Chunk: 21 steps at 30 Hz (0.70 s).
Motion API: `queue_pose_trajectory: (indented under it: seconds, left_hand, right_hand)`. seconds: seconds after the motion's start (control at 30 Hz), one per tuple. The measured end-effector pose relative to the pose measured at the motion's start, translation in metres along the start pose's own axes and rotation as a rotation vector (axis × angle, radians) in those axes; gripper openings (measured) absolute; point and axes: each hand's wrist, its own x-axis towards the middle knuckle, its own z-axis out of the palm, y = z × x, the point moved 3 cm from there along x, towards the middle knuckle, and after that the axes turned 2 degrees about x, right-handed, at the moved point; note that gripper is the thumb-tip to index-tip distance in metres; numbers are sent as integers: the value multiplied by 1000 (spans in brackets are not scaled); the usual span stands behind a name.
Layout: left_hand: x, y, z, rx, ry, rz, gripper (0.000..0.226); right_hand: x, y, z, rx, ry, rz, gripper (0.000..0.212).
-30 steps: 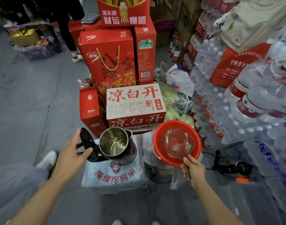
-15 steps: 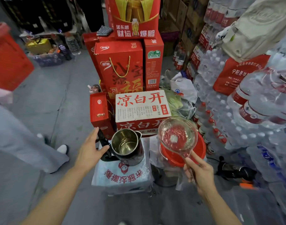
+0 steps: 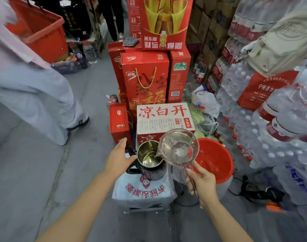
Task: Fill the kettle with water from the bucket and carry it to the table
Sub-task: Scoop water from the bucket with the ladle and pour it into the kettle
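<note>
Head view, steeply down, close

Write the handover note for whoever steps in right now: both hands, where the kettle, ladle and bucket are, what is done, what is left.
Left hand: open, resting against the raised black lid of the steel kettle.
Right hand: closed on the handle of the clear plastic ladle, tipped so its spout sits over the kettle mouth.
The kettle stands on a white printed bag; the red round bucket is just right of it.
Done: lid open, water scooped, pouring under way; some water already shows in the kettle.
Left: finish filling, close the lid, carry the kettle to the table, which is not in view.
</note>
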Motion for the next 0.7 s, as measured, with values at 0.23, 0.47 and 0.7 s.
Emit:
queue_pose_trajectory:
  seconds: [0.23,0.47,0.7]
  left_hand:
    - [-1,5,-1,5,-5,20,88]
    - [0,2,-1,-27,-1,43,89]
    - [-1,0,-1,-41,0,45,88]
  right_hand:
    - [4,1,14,-148,64,-66,55]
    - [13,5,19,-252,131,-110,55]
    - [18,3,26,-529,194,-198,54]
